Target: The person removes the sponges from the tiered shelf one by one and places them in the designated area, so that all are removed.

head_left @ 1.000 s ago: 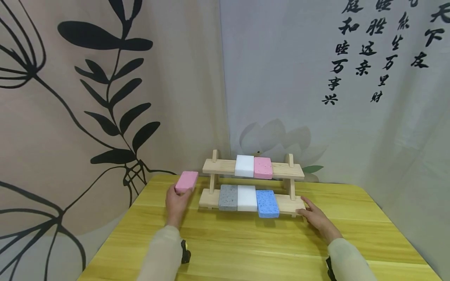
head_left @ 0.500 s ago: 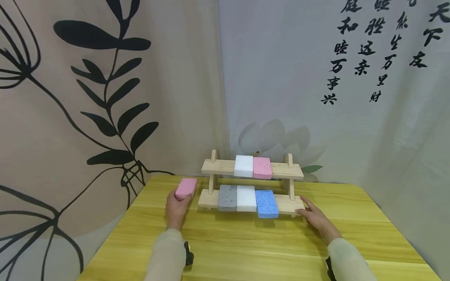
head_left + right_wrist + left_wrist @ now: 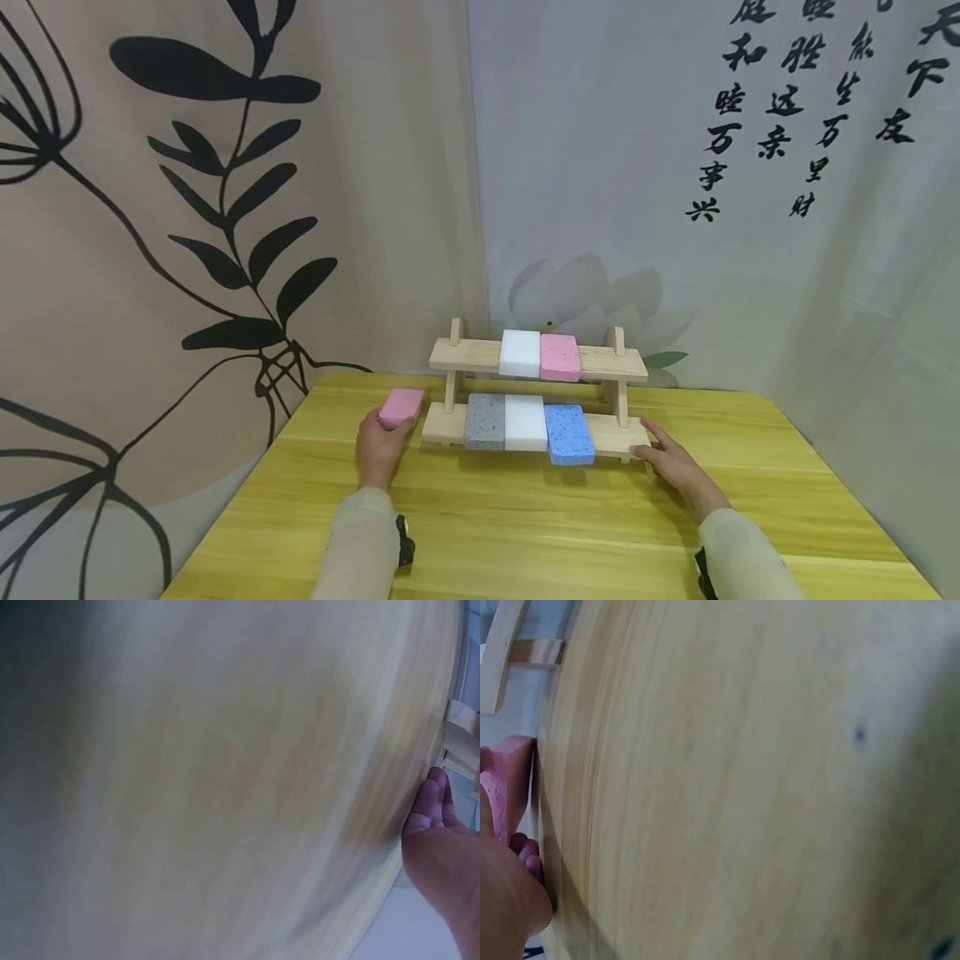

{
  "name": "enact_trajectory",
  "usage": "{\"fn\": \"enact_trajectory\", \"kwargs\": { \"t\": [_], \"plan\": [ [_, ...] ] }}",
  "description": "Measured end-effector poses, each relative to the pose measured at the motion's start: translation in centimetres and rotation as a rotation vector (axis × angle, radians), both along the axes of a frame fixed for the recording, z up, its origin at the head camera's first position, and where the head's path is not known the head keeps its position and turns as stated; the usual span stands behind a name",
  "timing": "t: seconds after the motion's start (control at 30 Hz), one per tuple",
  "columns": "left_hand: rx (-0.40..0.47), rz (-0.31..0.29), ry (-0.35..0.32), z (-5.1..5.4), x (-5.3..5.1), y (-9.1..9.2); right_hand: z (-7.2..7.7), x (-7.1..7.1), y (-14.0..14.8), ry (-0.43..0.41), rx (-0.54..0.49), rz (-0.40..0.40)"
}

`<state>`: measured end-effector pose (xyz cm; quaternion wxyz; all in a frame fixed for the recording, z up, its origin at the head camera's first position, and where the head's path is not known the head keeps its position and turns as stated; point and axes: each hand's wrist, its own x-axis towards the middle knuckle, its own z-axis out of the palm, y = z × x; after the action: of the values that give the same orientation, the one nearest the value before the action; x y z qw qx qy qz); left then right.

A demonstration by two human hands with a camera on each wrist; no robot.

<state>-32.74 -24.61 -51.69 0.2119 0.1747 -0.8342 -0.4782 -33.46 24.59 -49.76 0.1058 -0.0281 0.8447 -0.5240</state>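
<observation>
In the head view my left hand (image 3: 378, 448) grips a pink sponge (image 3: 401, 407) just left of a two-tier wooden rack (image 3: 450, 425). The left wrist view shows the sponge (image 3: 514, 784) low over the tabletop, a dark narrow gap or shadow beside it; contact with the table is unclear. My right hand (image 3: 678, 471) holds the right end of the lower shelf, thumb behind and fingers in front. On the upper shelf lie a white sponge (image 3: 520, 353) and a pink speckled sponge (image 3: 559, 358). Below are a grey sponge (image 3: 485, 422), a white sponge (image 3: 526, 422) and a blue sponge (image 3: 570, 435), which overhangs the front edge.
The rack stands near the back of a yellow wood-grain table (image 3: 540, 533). Behind it hangs a pale curtain (image 3: 405, 208) printed with dark plants and writing. Black wrist straps (image 3: 405, 542) show at the sleeves.
My left hand has lowered the pink sponge toward the table, slightly nearer to me. The right hand stays on the rack's end, and the sponges on the shelves keep their places.
</observation>
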Motion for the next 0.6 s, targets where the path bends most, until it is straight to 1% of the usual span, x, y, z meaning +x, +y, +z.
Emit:
{"fn": "enact_trajectory", "kwargs": {
  "t": [0.13,0.3,0.4,0.6],
  "plan": [
    [-0.048,0.006,-0.013,-0.08,0.06,0.00,-0.06,-0.06,0.05,-0.003,-0.002,0.002],
    [-0.088,0.005,-0.066,-0.26,-0.12,-0.19,-0.15,-0.10,0.03,0.002,0.002,-0.008],
    [-0.091,-0.002,-0.090,-0.29,-0.20,-0.28,-0.14,-0.07,0.00,0.004,-0.001,-0.008],
    [-0.057,-0.009,-0.122,0.28,0.03,-0.31,-0.18,-0.02,-0.04,-0.002,-0.021,-0.003]
  ]
}}
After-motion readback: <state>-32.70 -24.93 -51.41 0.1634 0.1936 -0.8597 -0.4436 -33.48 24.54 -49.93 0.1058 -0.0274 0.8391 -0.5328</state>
